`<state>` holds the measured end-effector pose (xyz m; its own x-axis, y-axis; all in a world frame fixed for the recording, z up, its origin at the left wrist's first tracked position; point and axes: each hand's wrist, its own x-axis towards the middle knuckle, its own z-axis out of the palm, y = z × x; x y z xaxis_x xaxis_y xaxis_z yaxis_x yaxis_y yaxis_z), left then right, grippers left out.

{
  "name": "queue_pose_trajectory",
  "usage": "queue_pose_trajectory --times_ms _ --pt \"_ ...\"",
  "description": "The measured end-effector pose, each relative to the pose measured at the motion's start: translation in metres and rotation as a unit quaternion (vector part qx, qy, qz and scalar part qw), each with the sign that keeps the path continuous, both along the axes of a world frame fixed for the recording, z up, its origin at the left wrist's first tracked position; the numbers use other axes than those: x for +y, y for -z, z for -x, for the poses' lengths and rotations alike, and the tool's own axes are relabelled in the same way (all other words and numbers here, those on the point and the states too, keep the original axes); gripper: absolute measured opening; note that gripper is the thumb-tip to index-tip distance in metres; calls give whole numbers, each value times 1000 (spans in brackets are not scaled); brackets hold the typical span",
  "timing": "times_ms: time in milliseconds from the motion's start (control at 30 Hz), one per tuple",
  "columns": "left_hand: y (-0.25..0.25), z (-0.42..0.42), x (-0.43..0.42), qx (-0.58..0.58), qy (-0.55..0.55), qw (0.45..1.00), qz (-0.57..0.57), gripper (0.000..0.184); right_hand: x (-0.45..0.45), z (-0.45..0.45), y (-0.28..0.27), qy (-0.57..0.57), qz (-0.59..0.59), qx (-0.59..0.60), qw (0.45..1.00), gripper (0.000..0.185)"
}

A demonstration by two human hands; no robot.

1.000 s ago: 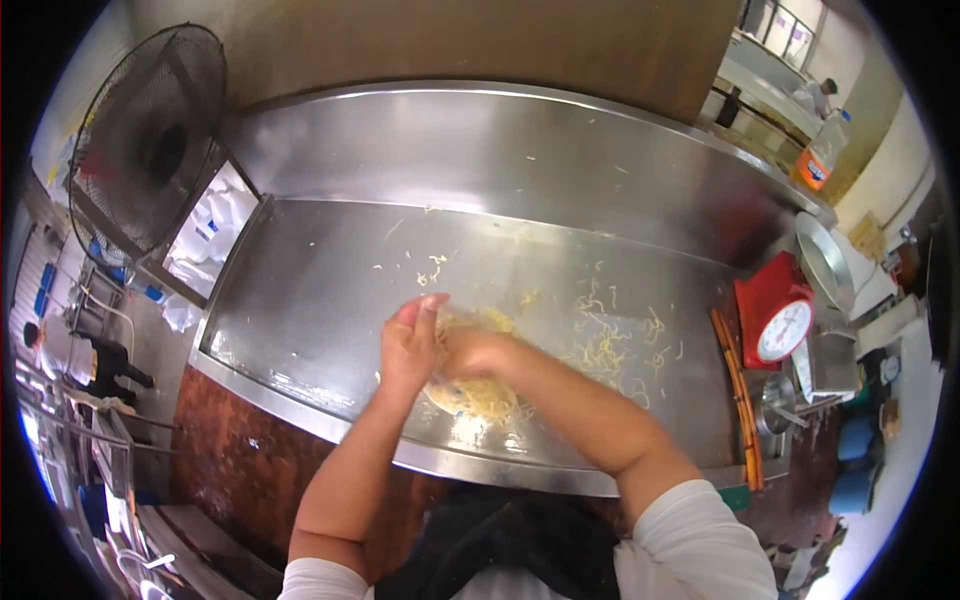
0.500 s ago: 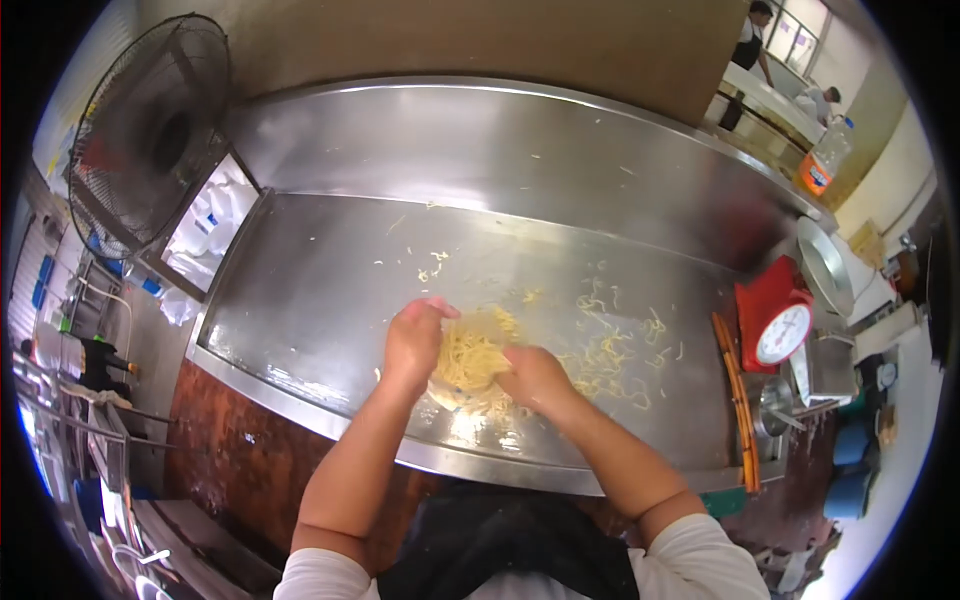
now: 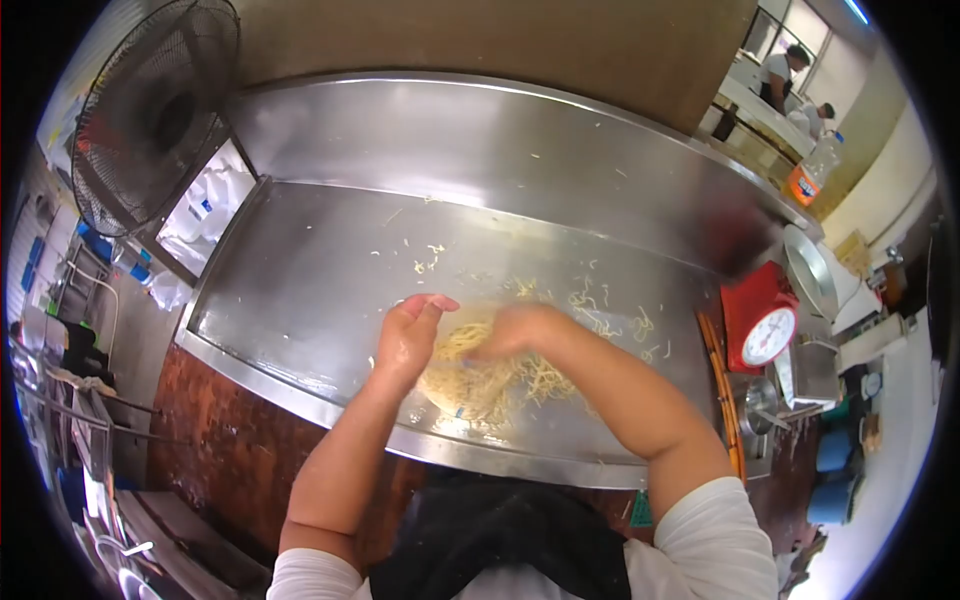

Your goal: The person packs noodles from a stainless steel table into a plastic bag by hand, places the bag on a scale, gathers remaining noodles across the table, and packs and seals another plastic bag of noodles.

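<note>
Noodles (image 3: 484, 386) lie heaped on steel counter (image 3: 310, 260), left hand (image 3: 408, 338) curled beside, right hand (image 3: 518, 330) blurred over them, both grips unclear; loosening seems underway, next move likely needs light fingers.

A broad brown wall (image 3: 480, 38) fills the top, and right below it, the stainless-steel table (image 3: 310, 240), its tall backsplash (image 3: 450, 140) catching soft glare! Upper right, bright daylight at the window (image 3: 808, 30), a light tube (image 3: 857, 11) glowing nearby. Over on the left, a big wire-caged fan (image 3: 155, 115); beneath, glossy reddish-brown floor (image 3: 230, 420)!
</note>
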<state>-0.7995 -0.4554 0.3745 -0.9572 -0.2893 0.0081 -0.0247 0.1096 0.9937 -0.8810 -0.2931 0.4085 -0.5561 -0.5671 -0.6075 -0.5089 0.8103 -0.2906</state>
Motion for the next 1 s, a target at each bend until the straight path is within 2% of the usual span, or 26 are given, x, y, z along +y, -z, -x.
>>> queue_pose_trajectory --times_ms 67,100,167,233,300,367,467,567,633,667,733,800,833,900,967,1000 --pt "-7 -2 15 -63 -14 992 -104 26 7 -11 9 -107 -118 21 987 45" --pt "-7 -2 19 -96 -20 983 -156 26 12 -11 9 -105 -112 33 988 42" --pt "-6 -1 19 -92 -7 980 -173 25 24 -8 0 -100 -100 57 988 37" --pt "-8 2 20 -89 -2 979 -181 25 44 -1 -19 -36 158 67 985 30" --pt "-13 2 23 -91 -2 980 -177 25 40 -4 -72 48 286 18 957 28" --pt "-15 2 28 -110 -4 972 -207 25 31 -8 -93 150 375 -69 912 21" --pt "-4 10 31 -109 -14 969 -223 25 15 -12 -81 142 565 -134 802 21" --pt "-4 13 27 -102 -48 965 -235 24 3 -14 -49 179 636 -85 746 19" --pt "-10 11 24 -95 -55 966 -236 24 8 -7 -1 158 453 -23 877 17" --pt "-14 9 21 -91 -48 968 -230 24 13 -12 8 108 354 30 929 16" --pt "-16 8 18 -80 -43 973 -213 24 23 -20 10 6 140 134 981 16" --pt "-11 4 18 -72 -50 977 -196 23 39 -23 -13 111 333 80 933 18" --pt "-9 -3 17 -72 -49 976 -198 24 50 -24 -23 165 423 51 889 19" --pt "-17 -20 8 -65 -39 978 -196 24 84 -14 -16 263 550 82 789 26" --pt "-25 -39 -8 -71 -47 971 -223 25 137 -2 18 329 548 216 738 39" --pt "-32 -46 -16 -66 -53 971 -225 24 175 2 52 316 467 332 757 46"
